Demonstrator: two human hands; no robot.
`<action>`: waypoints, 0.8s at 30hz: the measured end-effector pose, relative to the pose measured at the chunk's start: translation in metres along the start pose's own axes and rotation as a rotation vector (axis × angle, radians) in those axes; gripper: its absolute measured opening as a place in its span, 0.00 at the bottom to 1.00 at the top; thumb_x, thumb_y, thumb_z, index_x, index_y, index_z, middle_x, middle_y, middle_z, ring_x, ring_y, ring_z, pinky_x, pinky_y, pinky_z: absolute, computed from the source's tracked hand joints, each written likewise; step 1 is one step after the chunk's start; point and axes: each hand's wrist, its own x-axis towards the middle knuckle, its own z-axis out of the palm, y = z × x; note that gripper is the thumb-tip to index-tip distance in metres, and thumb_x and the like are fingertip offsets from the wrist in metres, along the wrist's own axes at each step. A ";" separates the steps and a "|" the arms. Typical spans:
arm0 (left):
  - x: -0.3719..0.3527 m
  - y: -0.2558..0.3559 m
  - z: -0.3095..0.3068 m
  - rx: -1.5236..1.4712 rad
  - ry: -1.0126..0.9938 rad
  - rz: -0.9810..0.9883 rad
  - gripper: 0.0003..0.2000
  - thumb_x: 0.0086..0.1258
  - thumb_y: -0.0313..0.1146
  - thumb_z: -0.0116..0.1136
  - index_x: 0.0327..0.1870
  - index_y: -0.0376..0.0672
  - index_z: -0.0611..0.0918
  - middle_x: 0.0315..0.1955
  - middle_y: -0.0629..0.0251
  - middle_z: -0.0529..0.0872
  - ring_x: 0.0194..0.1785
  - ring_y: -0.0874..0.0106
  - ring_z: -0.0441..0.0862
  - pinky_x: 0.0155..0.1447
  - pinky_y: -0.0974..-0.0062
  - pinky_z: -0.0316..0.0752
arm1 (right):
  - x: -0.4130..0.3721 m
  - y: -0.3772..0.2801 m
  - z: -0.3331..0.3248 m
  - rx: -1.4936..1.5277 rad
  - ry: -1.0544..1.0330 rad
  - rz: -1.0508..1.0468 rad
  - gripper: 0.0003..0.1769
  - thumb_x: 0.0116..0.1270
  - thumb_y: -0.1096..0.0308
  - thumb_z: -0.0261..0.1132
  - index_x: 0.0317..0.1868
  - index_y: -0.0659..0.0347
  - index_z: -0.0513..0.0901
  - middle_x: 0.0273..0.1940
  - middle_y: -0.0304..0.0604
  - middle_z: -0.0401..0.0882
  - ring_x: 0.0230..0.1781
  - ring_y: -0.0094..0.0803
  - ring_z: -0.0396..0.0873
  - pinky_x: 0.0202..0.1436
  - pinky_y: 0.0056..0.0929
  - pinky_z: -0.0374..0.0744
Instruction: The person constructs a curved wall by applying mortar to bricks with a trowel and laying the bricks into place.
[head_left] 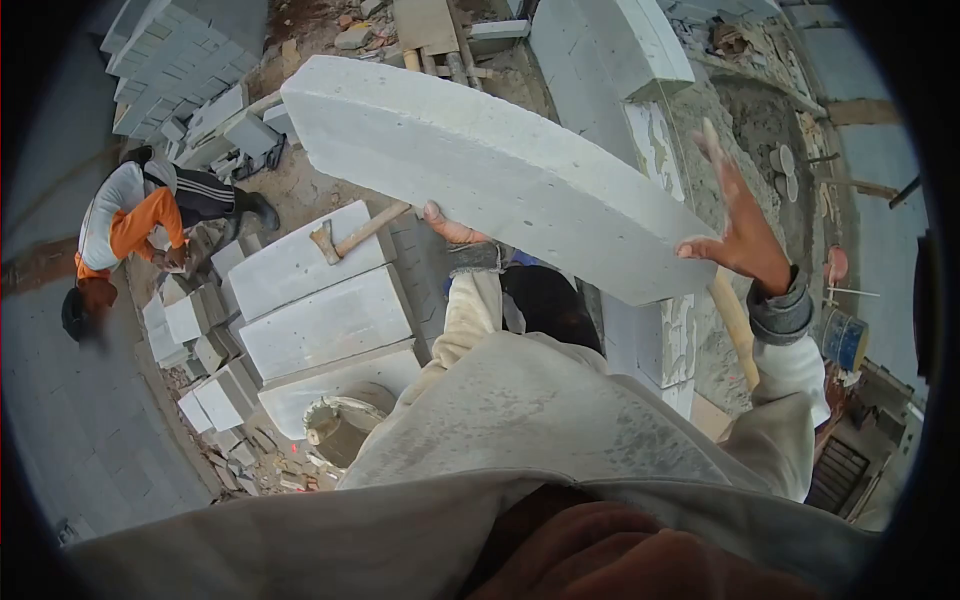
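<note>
A large, pale aerated concrete block [500, 170] is raised in front of me, tilted so its right end is lower. My left hand [455, 226] grips its lower edge, thumb on the near face and the other fingers hidden beneath. At the right end, my right hand [745, 225] has its fingers stretched out and apart from the block; only the thumb lies against the block's edge. Below and left of my left hand, a hatchet [350, 235] with a wooden handle rests on a stack of similar blocks [325, 325].
A mortar bucket [340, 430] stands beside the stack. On the left, a co-worker [140, 215] bends over broken blocks [195, 315]. A block wall [600, 80] rises at the upper right, with a blue bucket [846, 340] farther right. Rubble covers the ground.
</note>
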 end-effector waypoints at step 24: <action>0.253 0.011 -0.197 2.177 -0.543 -1.018 0.47 0.50 0.51 0.74 0.69 0.31 0.67 0.60 0.43 0.78 0.63 0.55 0.76 0.66 0.65 0.71 | -0.077 0.076 -0.070 -0.089 0.090 0.986 0.50 0.32 0.61 0.75 0.60 0.77 0.70 0.37 0.65 0.81 0.39 0.57 0.82 0.49 0.39 0.79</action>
